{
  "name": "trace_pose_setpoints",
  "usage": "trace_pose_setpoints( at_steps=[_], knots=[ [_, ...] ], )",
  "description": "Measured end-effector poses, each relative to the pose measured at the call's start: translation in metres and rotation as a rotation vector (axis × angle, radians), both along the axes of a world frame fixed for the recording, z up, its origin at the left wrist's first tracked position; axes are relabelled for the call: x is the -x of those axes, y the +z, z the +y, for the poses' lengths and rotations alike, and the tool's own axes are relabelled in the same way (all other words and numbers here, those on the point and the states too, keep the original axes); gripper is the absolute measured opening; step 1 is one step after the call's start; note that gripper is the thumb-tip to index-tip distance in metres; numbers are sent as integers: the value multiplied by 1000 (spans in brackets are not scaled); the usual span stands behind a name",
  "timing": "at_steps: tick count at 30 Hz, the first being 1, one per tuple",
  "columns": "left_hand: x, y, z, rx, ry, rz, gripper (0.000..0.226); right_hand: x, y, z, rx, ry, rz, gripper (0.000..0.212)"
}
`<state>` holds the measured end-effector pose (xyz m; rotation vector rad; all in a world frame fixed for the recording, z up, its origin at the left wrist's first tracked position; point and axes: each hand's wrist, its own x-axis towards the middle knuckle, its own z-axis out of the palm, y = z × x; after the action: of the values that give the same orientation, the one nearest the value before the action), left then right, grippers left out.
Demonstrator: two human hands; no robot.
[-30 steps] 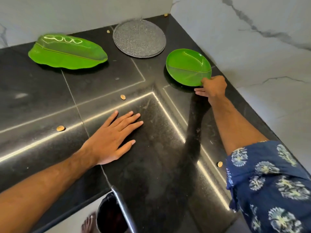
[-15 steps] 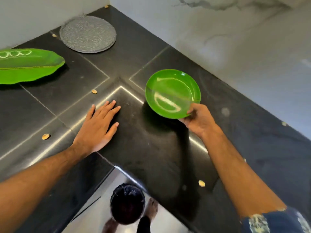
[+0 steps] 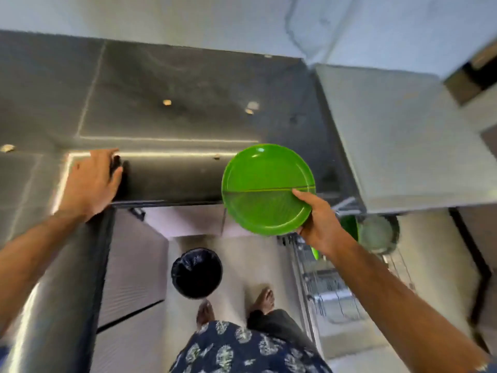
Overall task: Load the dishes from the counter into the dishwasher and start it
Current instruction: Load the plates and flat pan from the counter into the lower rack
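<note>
Dishes are partly loaded, it seems: the right hand (image 3: 320,224) holds a green plate (image 3: 266,189) above the dishwasher rack (image 3: 330,286), the left hand (image 3: 91,181) rests relaxed on the table (image 3: 188,103).

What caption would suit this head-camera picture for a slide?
Right hand carries a round green plate off the black counter toward the open dishwasher rack; left hand rests on the counter.

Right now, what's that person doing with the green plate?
The person is carrying a round green plate, gripped at its edge by the right hand, away from the black counter. Below and to the right is a pulled-out dishwasher rack with a green dish and a greyish one already in it. The left hand rests on the counter's corner. A black bin stands on the floor.
</note>
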<state>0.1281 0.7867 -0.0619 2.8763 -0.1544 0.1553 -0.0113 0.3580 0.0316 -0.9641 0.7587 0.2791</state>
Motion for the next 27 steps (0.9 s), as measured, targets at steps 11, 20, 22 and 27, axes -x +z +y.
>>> trace_pose_setpoints(
  at_steps=[11,20,22,27],
  knots=[
    [126,-17,-394,18,-1378,-22,43,204,-54,-215,40,-466,74,29],
    [190,-131,-630,-222,-1551,377,40,279,-189,-396,264,-565,355,33],
    [194,-163,-681,-254,-1469,420,41,276,-224,-432,354,-474,358,38],
    [181,-263,-780,-377,-1339,418,48,250,-323,-505,844,-170,419,30]
  ],
)
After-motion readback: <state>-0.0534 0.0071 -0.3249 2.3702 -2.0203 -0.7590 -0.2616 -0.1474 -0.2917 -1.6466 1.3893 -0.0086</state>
